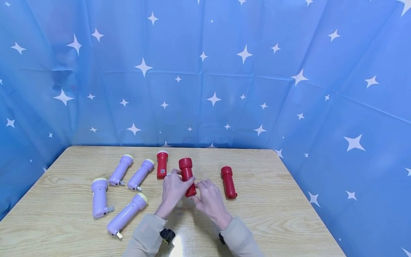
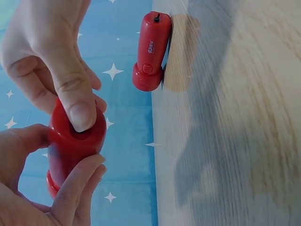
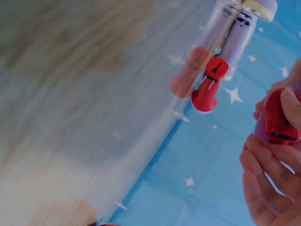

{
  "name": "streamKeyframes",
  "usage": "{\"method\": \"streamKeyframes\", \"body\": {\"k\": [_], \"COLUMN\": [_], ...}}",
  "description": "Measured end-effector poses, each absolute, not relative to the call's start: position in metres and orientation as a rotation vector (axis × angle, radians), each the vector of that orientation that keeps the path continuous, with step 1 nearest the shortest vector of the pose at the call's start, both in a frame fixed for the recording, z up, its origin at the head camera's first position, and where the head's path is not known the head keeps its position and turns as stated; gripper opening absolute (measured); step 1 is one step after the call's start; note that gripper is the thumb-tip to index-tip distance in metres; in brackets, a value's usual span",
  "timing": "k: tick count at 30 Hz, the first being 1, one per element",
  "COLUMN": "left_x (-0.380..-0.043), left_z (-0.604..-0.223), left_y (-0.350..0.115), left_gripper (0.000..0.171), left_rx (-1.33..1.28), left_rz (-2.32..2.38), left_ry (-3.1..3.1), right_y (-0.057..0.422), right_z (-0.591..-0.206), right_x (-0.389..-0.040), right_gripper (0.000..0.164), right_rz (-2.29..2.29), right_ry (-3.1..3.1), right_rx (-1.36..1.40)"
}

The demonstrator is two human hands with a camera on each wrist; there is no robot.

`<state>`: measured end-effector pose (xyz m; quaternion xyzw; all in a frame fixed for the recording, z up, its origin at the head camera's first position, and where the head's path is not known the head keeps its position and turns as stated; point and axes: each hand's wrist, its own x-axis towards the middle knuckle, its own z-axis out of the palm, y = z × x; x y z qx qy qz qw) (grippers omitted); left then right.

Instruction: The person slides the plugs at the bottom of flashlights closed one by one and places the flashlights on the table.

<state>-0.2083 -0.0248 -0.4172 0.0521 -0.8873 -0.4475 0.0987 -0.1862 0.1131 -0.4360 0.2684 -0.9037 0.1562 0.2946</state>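
A red flashlight (image 1: 185, 164) is tilted above the table, its wide head toward the back. My left hand (image 1: 173, 190) grips its body, thumb on one side and fingers on the other. At the tail end, my right hand (image 1: 212, 202) pinches the flashlight; in the left wrist view its thumb (image 2: 81, 115) presses over the end face and covers part of it. To the right lies a second red flashlight (image 1: 229, 182). Another red flashlight (image 1: 162, 165), with a small square label, lies to the left, behind my left hand.
Several purple flashlights lie on the left of the wooden table (image 1: 276, 228), among them one at the front (image 1: 126, 214) and one at the far left (image 1: 100, 196). Small pale tabs stick out at their tail ends. A blue star-patterned curtain (image 1: 192, 89) stands behind the table.
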Motion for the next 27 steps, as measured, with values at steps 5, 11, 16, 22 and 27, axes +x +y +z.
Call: {"method": "streamKeyframes", "body": {"k": [5,11,16,22,27], "left_x": [-0.209,-0.212,-0.215,-0.216,-0.215], "left_z": [-0.416,-0.416,-0.415,-0.413,-0.413], "left_y": [-0.026,-0.029,-0.032,-0.034,-0.035], "left_gripper": [0.052,0.05,0.05,0.05,0.051], "left_rx": [0.138,0.099,0.076,0.038,0.047], "left_rz": [-1.33,-1.376,-1.391,-1.392,-1.389], "left_ry": [-2.627,-2.621,-2.636,-2.643,-2.658], "right_y": [0.114,0.116,0.12,0.137,0.16], "right_z": [-0.439,-0.439,-0.433,-0.419,-0.415], "right_x": [-0.188,-0.189,-0.19,-0.196,-0.209], "right_gripper": [0.031,0.038,0.039,0.047,0.054], "right_rz": [0.419,0.439,0.447,0.499,0.562], "right_ry": [-2.392,-2.411,-2.501,-2.682,-2.799], "right_rx": [0.729,0.733,0.779,0.732,0.554]}}
